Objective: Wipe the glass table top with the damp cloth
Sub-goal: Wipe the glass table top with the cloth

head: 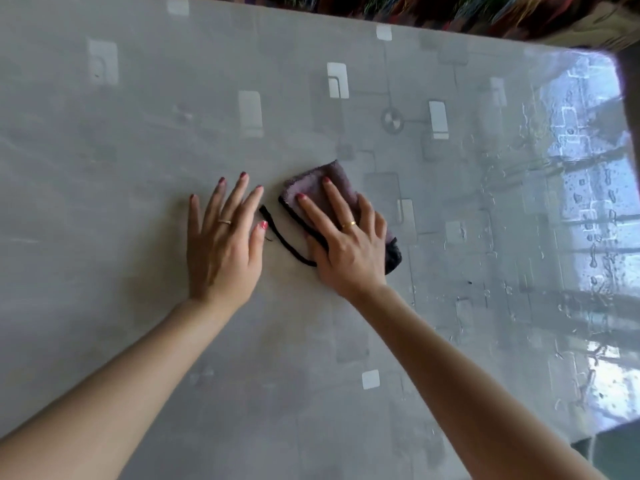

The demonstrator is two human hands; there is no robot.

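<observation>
The cloth (320, 197), a folded mauve pad with black edging, lies flat near the middle of the tabletop (104, 306), and a loose black strip of its trim trails out toward seven o'clock. The right hand (346, 242) lies palm-down on it, fingers (313, 211) straight and slightly fanned, pressing the pad against the glass rather than gripping it; the thumb side hides part of the near edge. Just beside it at nine o'clock, apart from the cloth, the left hand (221, 247) rests flat on the bare glass with its fingers spread wide, holding nothing and apparently bracing the body. The step in hand looks like the wiping stroke itself, mid-surface. From the cloth outward, the glass toward three o'clock carries many water droplets (588, 209) and streaks under a bright window reflection, so that side seems wet and not yet wiped dry, while the area toward nine o'clock looks dull and smeared. Beyond the far edge at twelve o'clock a patterned rug (433, 8) shows. The next move probably calls for keeping even downward pressure through the flat palm and sliding the pad toward three o'clock into the droplets in overlapping passes. The trailing strip may drag a line across the glass, so tucking it under would help.
</observation>
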